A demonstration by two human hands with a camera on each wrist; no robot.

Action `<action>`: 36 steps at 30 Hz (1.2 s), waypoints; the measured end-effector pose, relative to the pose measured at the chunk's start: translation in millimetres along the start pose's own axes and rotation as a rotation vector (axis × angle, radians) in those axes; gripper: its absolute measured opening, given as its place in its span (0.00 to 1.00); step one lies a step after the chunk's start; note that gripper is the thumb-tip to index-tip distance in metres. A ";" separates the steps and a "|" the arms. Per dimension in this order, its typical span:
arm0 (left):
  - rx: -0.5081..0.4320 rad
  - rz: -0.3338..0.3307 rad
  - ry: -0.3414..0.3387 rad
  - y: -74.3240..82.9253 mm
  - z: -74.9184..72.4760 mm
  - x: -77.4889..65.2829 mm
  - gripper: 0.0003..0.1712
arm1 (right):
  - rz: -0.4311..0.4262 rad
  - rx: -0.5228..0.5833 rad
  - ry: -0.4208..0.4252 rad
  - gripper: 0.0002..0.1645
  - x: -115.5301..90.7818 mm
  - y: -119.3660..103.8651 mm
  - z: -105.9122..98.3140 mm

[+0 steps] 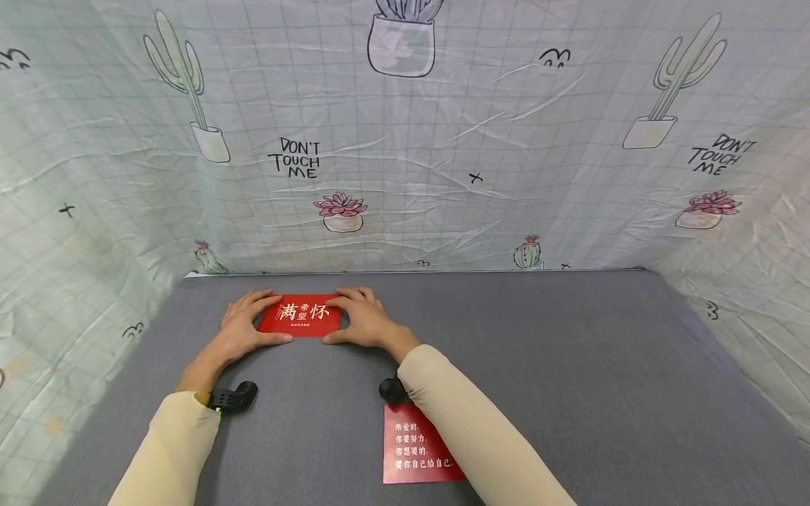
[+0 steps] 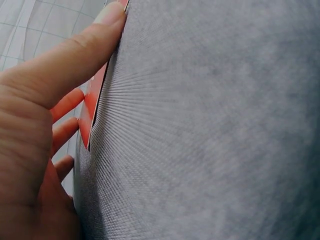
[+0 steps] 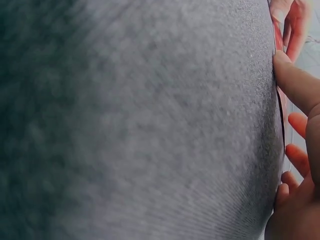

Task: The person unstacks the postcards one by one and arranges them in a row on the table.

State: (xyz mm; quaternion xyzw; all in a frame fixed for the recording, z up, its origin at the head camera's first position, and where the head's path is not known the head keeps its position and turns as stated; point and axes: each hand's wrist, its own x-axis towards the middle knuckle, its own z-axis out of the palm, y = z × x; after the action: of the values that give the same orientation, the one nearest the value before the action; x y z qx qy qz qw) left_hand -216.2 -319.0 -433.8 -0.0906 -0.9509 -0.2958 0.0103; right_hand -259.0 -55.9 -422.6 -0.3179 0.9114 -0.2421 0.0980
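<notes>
A red card (image 1: 302, 318) with large white Chinese characters lies flat at the far left part of the grey table. My left hand (image 1: 242, 327) grips its left end, thumb at the near edge and fingers along the far edge. At the opposite end, my right hand (image 1: 365, 320) holds it the same way. Seen from the left wrist, the card (image 2: 93, 102) shows edge-on against the cloth, between thumb and fingers. The right wrist view has my right thumb (image 3: 295, 80) right at the card's edge.
A second red card (image 1: 411, 450) with several lines of white characters lies near the front, partly under my right sleeve (image 1: 474, 422). Dark wrist devices (image 1: 234, 398) are on both wrists. A cactus-print curtain (image 1: 430, 154) stands behind the grey table (image 1: 538, 365) and along its sides.
</notes>
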 end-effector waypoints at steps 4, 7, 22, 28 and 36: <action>-0.008 0.001 0.005 0.0 -0.9 0.7 0.50 | -0.027 0.031 -0.023 0.44 -2.0 2.2 -8.8; -0.032 -0.009 0.013 1.2 -2.2 0.5 0.50 | -0.032 0.069 -0.040 0.45 -4.2 5.8 -20.3; -0.100 0.054 0.083 58.8 -7.2 -9.6 0.49 | -0.088 0.018 -0.038 0.45 -56.1 26.6 -74.1; -0.189 0.093 0.075 95.1 9.6 -25.2 0.49 | -0.144 0.001 -0.013 0.43 -89.4 36.4 -71.7; -0.250 0.145 0.019 135.5 26.4 -49.4 0.51 | -0.198 -0.023 0.009 0.44 -131.7 39.2 -74.0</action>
State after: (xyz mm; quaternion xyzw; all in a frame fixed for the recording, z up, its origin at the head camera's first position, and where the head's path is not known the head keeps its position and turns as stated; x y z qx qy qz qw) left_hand -142.5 -202.7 -383.3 -0.1569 -0.8973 -0.4115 0.0293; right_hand -201.9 81.4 -375.3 -0.4066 0.8787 -0.2414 0.0657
